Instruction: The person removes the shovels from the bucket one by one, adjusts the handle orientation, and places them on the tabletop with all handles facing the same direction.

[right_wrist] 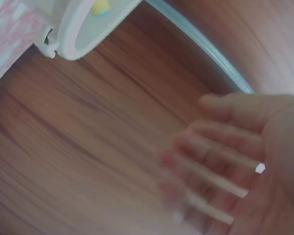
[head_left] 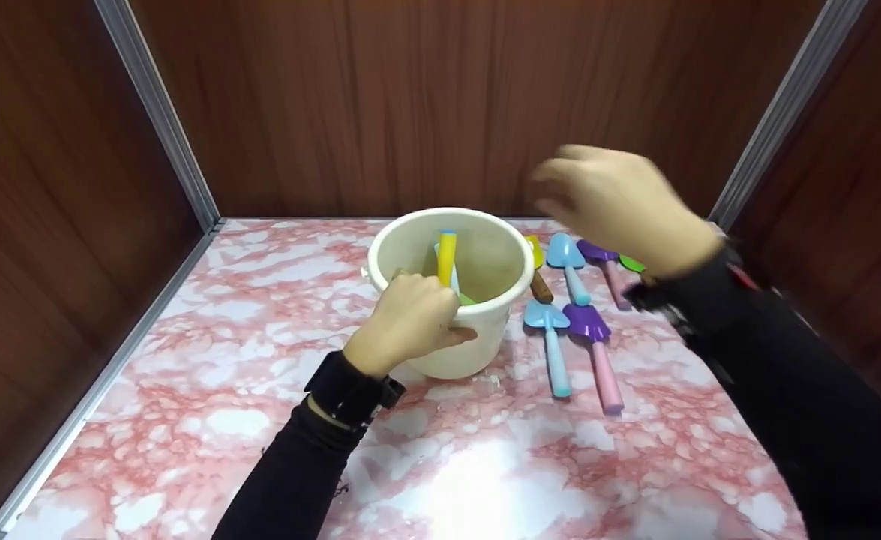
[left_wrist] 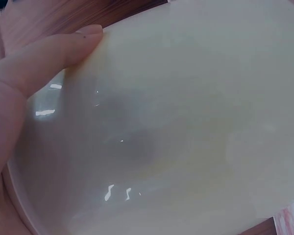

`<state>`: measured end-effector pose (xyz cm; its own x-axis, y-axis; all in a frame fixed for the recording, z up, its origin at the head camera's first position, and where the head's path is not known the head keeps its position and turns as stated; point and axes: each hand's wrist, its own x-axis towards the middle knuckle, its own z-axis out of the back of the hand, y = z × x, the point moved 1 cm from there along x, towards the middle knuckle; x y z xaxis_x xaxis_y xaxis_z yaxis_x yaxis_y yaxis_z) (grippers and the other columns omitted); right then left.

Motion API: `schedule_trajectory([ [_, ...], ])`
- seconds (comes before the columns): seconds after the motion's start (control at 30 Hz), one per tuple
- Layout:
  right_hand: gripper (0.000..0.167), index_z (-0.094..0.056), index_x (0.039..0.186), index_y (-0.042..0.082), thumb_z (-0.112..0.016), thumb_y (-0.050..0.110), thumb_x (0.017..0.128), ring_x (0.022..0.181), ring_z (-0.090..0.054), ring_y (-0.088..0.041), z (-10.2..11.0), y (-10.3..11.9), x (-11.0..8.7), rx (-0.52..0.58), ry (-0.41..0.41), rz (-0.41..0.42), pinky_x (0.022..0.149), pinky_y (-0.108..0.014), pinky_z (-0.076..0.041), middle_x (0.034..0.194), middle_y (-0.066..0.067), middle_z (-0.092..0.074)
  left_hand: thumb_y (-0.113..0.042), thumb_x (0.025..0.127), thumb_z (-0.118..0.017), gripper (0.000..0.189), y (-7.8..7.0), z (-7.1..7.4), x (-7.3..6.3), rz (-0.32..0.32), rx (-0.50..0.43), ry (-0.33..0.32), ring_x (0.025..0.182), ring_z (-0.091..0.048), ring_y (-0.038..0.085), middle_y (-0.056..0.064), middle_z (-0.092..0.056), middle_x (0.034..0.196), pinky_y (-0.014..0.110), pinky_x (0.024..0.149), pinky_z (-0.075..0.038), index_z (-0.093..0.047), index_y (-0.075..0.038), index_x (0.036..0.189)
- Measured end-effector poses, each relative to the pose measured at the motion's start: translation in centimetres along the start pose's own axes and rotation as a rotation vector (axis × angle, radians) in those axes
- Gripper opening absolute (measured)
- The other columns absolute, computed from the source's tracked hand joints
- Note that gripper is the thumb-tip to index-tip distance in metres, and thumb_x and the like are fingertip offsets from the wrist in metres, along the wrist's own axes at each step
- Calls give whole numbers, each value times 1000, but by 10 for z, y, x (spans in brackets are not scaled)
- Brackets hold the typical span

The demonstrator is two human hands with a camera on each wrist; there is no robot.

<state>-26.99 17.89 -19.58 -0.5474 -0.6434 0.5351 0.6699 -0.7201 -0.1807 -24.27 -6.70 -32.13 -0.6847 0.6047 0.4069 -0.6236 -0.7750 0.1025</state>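
My left hand (head_left: 414,319) grips the near rim of a white bucket (head_left: 459,352), fingers over the edge and thumb along the outside wall. In the left wrist view the thumb (left_wrist: 71,49) lies against the bucket's smooth side. Inside the bucket a yellow handle (head_left: 447,259) with a blue end stands up, with a pale blue piece and a bit of green beside it. My right hand (head_left: 612,199), blurred, hangs in the air right of and above the bucket. Its fingers are loosely bent with nothing in them, as the right wrist view also shows.
Right of the bucket lie a yellow trowel with a brown handle (head_left: 540,286), light blue trowels (head_left: 556,360), purple trowels with pink handles (head_left: 605,375) and a green one (head_left: 632,264), partly behind my right arm. Wood-grain panels (head_left: 440,105) enclose the marbled table (head_left: 245,427).
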Motion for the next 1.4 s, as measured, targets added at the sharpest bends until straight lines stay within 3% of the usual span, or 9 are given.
schedule_trajectory([
  [0.2,33,-74,121,4,-81,11,90,104,-67,-37,-36,31,49,-116,181,329,88,-51,-57,113,-16,-69,-52,86,-87,53,-3,-2,0,11,9,20,57,-59,28,-2,-46,59,44,55,-33,-59,-15,61],
  [0.37,33,-75,121,10,-73,6,88,107,-63,-35,-66,56,66,-280,349,433,89,-47,-54,118,-12,-67,-51,87,-86,53,-3,-1,-2,0,9,16,55,-53,23,-3,-42,59,42,55,-34,-58,-14,62],
  [0.53,34,-79,121,16,-76,6,89,105,-65,-34,-87,67,72,-263,464,415,85,-46,-53,116,-9,-70,-50,88,-86,55,-2,0,-3,-27,11,1,53,-47,18,-5,-34,59,40,52,-39,-55,-14,60],
  [0.73,41,-78,121,15,-83,8,81,111,-64,-35,-101,64,68,-145,537,396,90,-52,-54,119,-10,-71,-50,87,-86,53,-4,1,-2,-21,25,13,55,-55,21,-5,-39,60,42,53,-45,-57,-15,61],
  [1.0,37,-79,117,14,-86,9,81,106,-63,-39,-112,49,53,-169,648,298,95,-50,-53,120,-14,-68,-51,88,-86,48,-6,2,0,-15,34,25,59,-63,25,-4,-45,60,43,55,-39,-64,-14,65],
  [1.13,24,-79,106,11,-81,5,83,101,-62,-36,-117,47,48,-225,630,255,91,-47,-54,111,-13,-71,-52,87,-85,51,-5,2,-1,-11,42,26,59,-63,25,-3,-46,59,45,55,-42,-61,-15,63],
  [1.23,9,-71,81,12,-76,4,81,86,-65,-32,-122,48,42,-255,576,260,82,-46,-53,89,-8,-72,-52,87,-85,51,-5,2,-1,-12,40,21,58,-62,24,-3,-47,60,45,54,-42,-60,-15,62],
  [1.33,24,-57,63,15,-74,7,78,64,-57,-21,-128,49,38,-196,568,259,70,-42,-46,65,-1,-61,-52,87,-85,50,-5,1,0,-13,39,19,58,-61,24,-3,-48,60,43,53,-40,-61,-16,64],
  [1.4,29,-52,61,16,-74,7,77,58,-47,-16,-130,49,36,-108,605,236,64,-38,-40,60,3,-51,-52,87,-86,49,-6,1,-1,-13,38,18,58,-60,24,-3,-48,61,42,52,-38,-61,-16,65],
])
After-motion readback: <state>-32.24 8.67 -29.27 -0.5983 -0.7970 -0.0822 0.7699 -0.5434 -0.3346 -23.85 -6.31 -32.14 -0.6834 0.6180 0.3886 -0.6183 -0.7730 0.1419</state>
